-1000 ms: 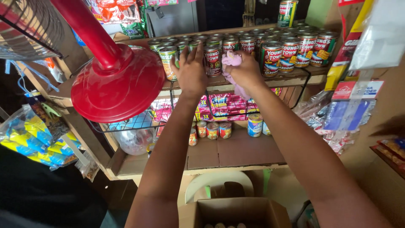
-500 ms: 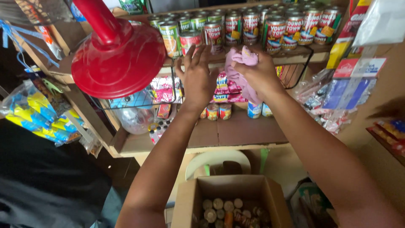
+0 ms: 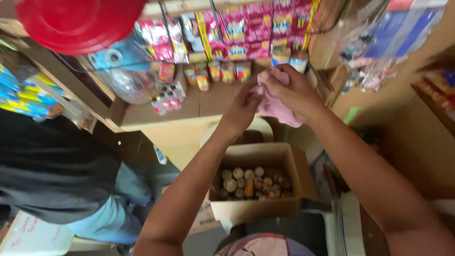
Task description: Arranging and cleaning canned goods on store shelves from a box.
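2 hands meet on our pink cloth (image 3: 277, 106): our right hand (image 3: 291, 90) is clamped over it, our left hand (image 3: 244, 106) pinching its edge, above the open cardboard box (image 3: 256, 206) of cans, near the shelf (image 3: 189, 106).

Crumpled pink cloth (image 3: 277, 105), apparently soft, bunched above the shelf edge.
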